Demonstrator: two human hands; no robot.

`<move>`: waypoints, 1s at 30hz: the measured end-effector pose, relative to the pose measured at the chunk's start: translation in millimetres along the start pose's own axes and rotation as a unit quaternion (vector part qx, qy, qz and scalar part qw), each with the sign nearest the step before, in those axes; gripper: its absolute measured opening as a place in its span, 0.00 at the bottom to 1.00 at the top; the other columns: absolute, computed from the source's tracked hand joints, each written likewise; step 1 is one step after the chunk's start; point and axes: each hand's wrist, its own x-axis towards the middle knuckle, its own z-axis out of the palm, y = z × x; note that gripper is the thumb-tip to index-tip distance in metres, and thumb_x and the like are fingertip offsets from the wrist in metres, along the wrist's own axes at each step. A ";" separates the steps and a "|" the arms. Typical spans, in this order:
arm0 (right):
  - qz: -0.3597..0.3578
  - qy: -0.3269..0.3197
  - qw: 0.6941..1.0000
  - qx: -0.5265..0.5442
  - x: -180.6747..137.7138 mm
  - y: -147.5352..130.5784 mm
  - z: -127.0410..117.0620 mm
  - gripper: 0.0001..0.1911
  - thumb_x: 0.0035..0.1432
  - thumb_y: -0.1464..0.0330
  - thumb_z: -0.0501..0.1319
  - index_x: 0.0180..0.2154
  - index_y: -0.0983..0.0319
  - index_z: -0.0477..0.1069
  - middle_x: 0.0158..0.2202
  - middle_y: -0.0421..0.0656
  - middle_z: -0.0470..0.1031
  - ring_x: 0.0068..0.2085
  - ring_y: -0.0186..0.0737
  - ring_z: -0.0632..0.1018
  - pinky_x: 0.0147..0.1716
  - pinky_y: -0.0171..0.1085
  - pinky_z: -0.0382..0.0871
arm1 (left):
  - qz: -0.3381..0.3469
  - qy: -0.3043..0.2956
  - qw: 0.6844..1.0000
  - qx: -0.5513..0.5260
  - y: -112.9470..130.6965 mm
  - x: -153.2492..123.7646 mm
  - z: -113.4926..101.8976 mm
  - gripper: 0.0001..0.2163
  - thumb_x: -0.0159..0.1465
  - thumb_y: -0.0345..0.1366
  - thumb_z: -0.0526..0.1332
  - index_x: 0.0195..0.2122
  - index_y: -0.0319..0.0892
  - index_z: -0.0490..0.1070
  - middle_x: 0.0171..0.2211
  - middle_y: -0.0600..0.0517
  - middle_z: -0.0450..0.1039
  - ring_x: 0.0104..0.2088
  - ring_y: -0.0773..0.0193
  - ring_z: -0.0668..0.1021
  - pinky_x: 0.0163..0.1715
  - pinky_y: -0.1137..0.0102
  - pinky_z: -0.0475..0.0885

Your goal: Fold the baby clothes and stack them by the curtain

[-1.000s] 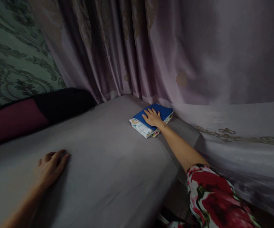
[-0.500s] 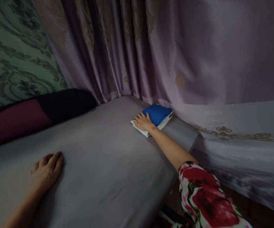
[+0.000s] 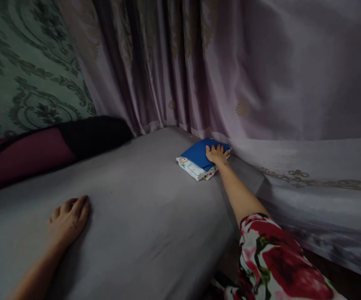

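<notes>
A small stack of folded cloths lies at the far right corner of a grey bed [image 3: 143,216]. A blue folded cloth [image 3: 197,152] is on top, over white printed folded cloths [image 3: 191,167]. My right hand [image 3: 217,154] rests flat on the right part of the blue cloth, fingers stretched out and apart. My left hand [image 3: 68,218] lies palm down on the grey sheet near the bed's left side, fingers extended. It holds nothing.
Mauve curtains [image 3: 218,71] hang behind and to the right of the bed, draping over its far edge. A dark maroon and black bolster [image 3: 52,146] lies along the green patterned wall [image 3: 21,71]. My red floral sleeve [image 3: 277,262] is at the lower right.
My right hand slid from the stack's left edge to its right side, on top of the blue cloth. My left hand stayed pressed on the sheet.
</notes>
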 end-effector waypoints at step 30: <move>-0.504 -0.158 0.849 0.013 -263.4 -283.5 79.8 0.24 0.64 0.65 0.49 0.59 0.66 0.63 0.64 0.57 0.60 0.63 0.53 0.63 0.58 0.47 0.57 | -0.057 0.088 0.975 -0.196 0.1 2.0 -1.9 0.15 0.66 0.28 0.49 0.49 0.38 0.71 0.53 0.39 0.67 0.52 0.56 0.70 0.54 0.63 0.63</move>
